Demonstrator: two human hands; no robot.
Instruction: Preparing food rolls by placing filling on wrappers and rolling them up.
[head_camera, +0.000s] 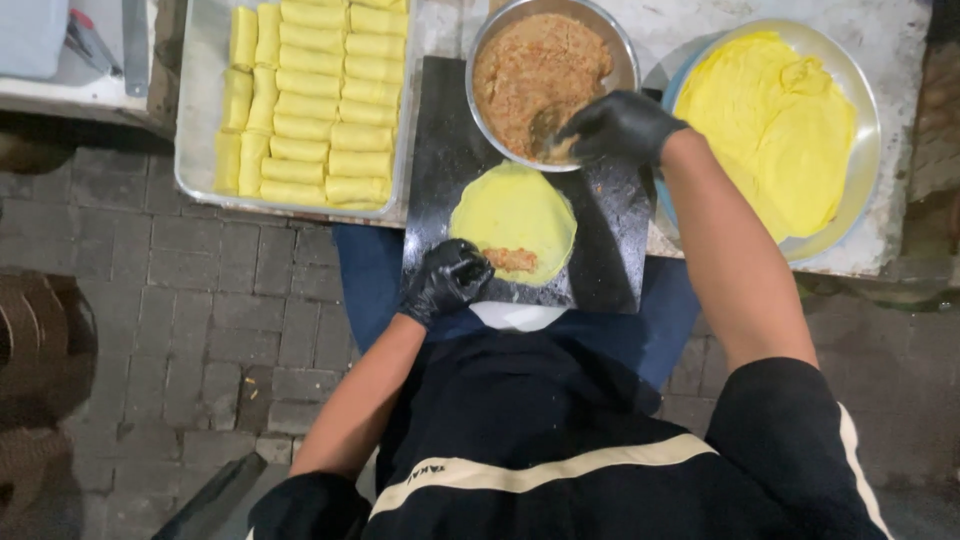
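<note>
The left hand (447, 278), gloved and curled, pinches the near left edge of the round wrapper (513, 218) lying flat on the board (440, 150). Its filling strip (511, 260) runs left-right. The right hand (615, 125) reaches forward, gripping a spoon (548, 127) in the bowl (620, 50).

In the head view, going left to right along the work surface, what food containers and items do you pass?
Tray of yellow rolls → round yellow wrapper with filling on the dark board → metal bowl of brown filling → bowl of stacked yellow wrappers.
</note>
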